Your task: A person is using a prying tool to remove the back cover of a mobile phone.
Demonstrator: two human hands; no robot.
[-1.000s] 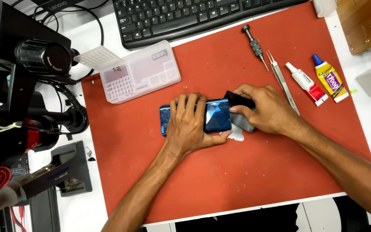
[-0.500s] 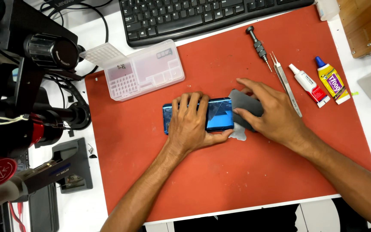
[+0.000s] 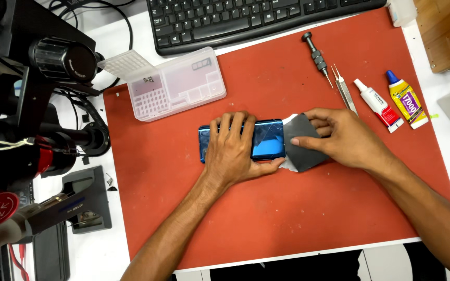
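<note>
A blue phone (image 3: 266, 139) with a cracked glass face is pressed flat onto the red mat (image 3: 266, 218) by the left hand (image 3: 233, 148), whose grip is spread open, fingers laid across the phone. At the phone's right end a grey cloth (image 3: 304, 151) is pinched in the closed grip of the right hand (image 3: 347, 140). Farther right, a screwdriver (image 3: 317, 57), tweezers (image 3: 344, 89) and two glue tubes (image 3: 391, 101) are laid on the mat. A clear parts box (image 3: 175, 83) is seen to the far left, before a keyboard (image 3: 246, 18) on the white counter (image 3: 92, 250).
</note>
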